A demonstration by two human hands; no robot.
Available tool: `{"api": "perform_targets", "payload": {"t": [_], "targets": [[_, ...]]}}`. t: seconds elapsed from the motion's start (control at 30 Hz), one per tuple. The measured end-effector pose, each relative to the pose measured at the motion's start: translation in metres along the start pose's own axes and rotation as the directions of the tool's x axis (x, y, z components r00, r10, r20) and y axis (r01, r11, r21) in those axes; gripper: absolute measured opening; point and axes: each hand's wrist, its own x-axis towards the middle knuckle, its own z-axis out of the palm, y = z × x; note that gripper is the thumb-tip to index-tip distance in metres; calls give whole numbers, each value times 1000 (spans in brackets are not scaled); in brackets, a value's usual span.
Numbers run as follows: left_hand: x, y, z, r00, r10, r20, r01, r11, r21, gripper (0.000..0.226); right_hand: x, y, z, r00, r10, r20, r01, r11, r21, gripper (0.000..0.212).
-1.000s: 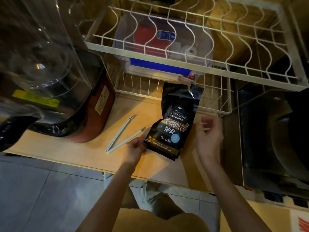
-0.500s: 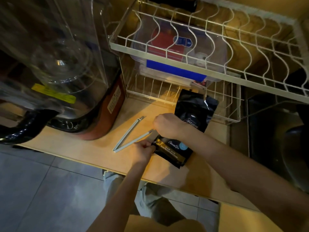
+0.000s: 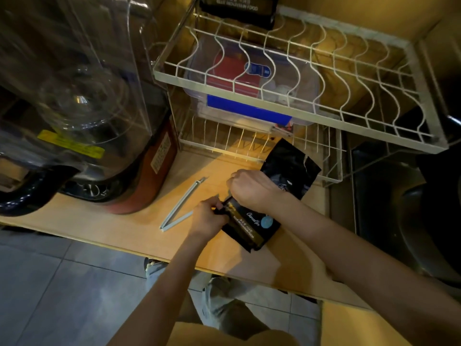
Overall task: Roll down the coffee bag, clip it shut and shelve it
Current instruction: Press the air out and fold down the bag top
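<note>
A black coffee bag (image 3: 290,168) with gold and blue print lies slanted on the wooden counter (image 3: 112,228), its torn-open top pointing toward the lower wire rack (image 3: 333,168). My left hand (image 3: 209,218) pinches the bag's bottom left corner. My right hand (image 3: 252,188) reaches across the middle of the bag, fingers curled at its left edge, hiding the label there. A pale bag clip (image 3: 183,206) lies spread in a V just left of both hands, one arm ending next to my fingers.
A large clear appliance on a red-brown base (image 3: 139,171) fills the left. A white upper wire shelf (image 3: 274,94) overhangs a clear box with a blue strip (image 3: 249,108). Another black bag (image 3: 239,8) stands on top. A dark sink (image 3: 411,208) lies right.
My right hand has crossed from the bag's right side over to its left edge and closed there. My left hand stays at the bottom corner. The view has moved closer.
</note>
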Motion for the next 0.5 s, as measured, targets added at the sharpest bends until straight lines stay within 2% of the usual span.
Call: {"api": "perform_targets", "payload": {"t": [0.07, 0.23, 0.27, 0.37, 0.5], "targets": [[-2, -2, 4, 997, 12, -74, -21, 993, -119, 37, -1, 0, -1, 1000, 24, -3, -23, 999, 45, 13], [-8, -11, 5, 993, 63, -95, -87, 958, -273, 44, -10, 14, -16, 999, 35, 34, -43, 961, 273, 22], [-9, -12, 5, 994, 57, -92, -82, 950, -300, 44, -12, 21, -21, 998, 53, 30, -60, 962, 268, 22], [-12, -13, 4, 995, 60, -77, -82, 938, -335, 45, -13, 41, -32, 997, 68, 35, -71, 995, 70, 19], [-17, -10, 1, 994, 82, -75, -103, 931, -351, 44, -24, 53, -39, 997, 51, 53, -53, 998, 46, 21]]}}
